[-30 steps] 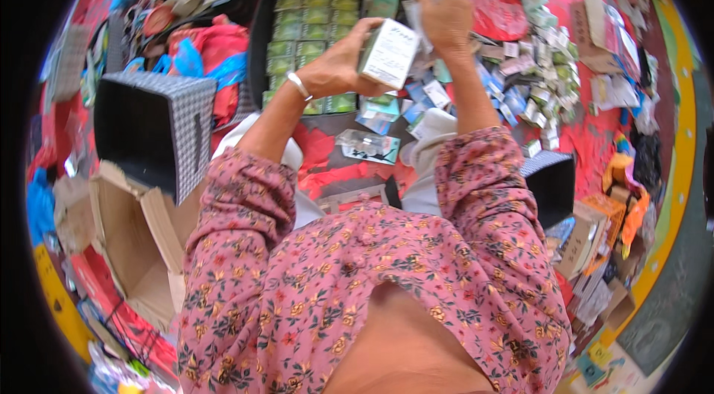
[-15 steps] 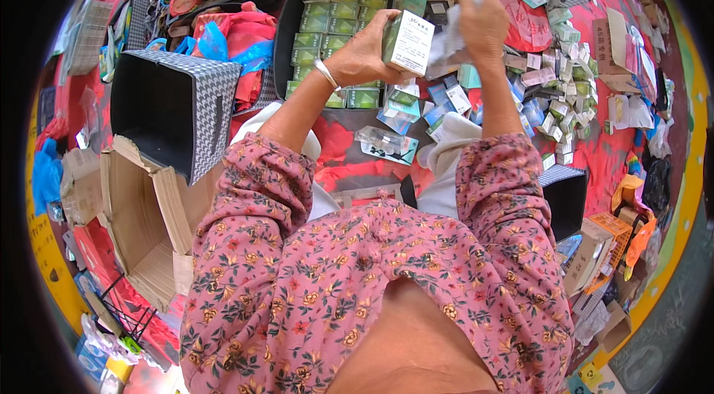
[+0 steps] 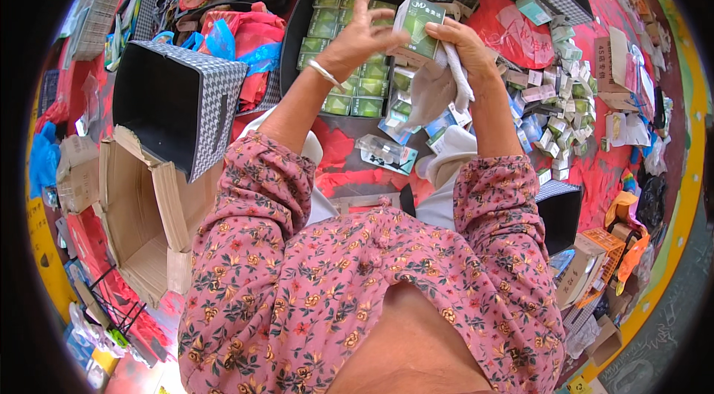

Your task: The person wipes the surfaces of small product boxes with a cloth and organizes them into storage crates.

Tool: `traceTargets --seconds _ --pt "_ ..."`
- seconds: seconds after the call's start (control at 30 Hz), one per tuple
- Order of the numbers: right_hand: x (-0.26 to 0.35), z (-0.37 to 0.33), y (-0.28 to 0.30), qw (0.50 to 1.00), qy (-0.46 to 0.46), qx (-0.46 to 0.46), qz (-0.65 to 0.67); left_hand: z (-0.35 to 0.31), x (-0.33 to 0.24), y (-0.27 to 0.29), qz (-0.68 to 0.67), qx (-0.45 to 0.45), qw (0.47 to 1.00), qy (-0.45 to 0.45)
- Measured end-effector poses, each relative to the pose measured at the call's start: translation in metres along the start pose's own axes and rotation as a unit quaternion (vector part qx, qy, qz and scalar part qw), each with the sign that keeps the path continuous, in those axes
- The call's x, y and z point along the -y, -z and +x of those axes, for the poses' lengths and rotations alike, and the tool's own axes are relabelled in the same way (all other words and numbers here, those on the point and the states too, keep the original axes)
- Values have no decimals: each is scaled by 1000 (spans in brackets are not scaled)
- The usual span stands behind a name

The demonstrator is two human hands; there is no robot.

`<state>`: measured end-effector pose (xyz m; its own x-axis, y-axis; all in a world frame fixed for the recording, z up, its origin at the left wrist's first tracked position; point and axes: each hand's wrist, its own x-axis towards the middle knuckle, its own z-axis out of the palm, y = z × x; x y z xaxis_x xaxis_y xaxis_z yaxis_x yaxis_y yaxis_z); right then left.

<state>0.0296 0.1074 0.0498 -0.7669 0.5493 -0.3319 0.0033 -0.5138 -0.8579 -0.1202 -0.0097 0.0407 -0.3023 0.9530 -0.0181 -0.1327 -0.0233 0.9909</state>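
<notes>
A small green box (image 3: 416,28) with pale lettering is raised over the right side of a black bin, its green face now upward. My right hand (image 3: 467,50) grips it, thumb on the face, and a white cloth (image 3: 437,93) hangs down from the same hand. Beside the box my left hand (image 3: 358,38) is open, fingers spread, its fingertips close to the box's left side; whether they touch it I cannot tell. Under the left hand, the black bin (image 3: 293,25) holds several rows of similar green boxes (image 3: 370,87).
Small boxes (image 3: 569,107) lie heaped at the right on red sheeting. A houndstooth-patterned bin (image 3: 216,104) lies on its side at left, above an opened cardboard carton (image 3: 137,223). A clear plastic package (image 3: 385,153) lies between my knees. Red plastic (image 3: 513,26) is spread at far right.
The box has passed from my left hand to my right and turned from its white printed side to its green face. My left hand has opened. The white cloth now hangs below the box.
</notes>
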Motion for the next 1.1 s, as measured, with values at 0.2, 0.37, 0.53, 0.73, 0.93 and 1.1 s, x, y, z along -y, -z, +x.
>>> traceTargets --seconds 0.2,0.37,0.53,0.73,0.93,1.1 --pt "-5 -4 -21 1000 -8 26 4 2 5 -6 -387 77 898 197" --pt "-9 3 -20 906 190 -135 -353 3 13 -1 -461 81 865 179" --pt "21 -15 -26 842 368 -313 -240 3 13 -7 -407 16 898 168" --pt "0 -9 -57 709 509 -188 -451 0 27 -19 -457 149 857 184" --pt "12 14 17 657 417 -396 -487 -7 13 -20 -369 127 899 197" --pt "18 17 45 868 299 -369 -142 -3 10 -13 -373 109 906 168"
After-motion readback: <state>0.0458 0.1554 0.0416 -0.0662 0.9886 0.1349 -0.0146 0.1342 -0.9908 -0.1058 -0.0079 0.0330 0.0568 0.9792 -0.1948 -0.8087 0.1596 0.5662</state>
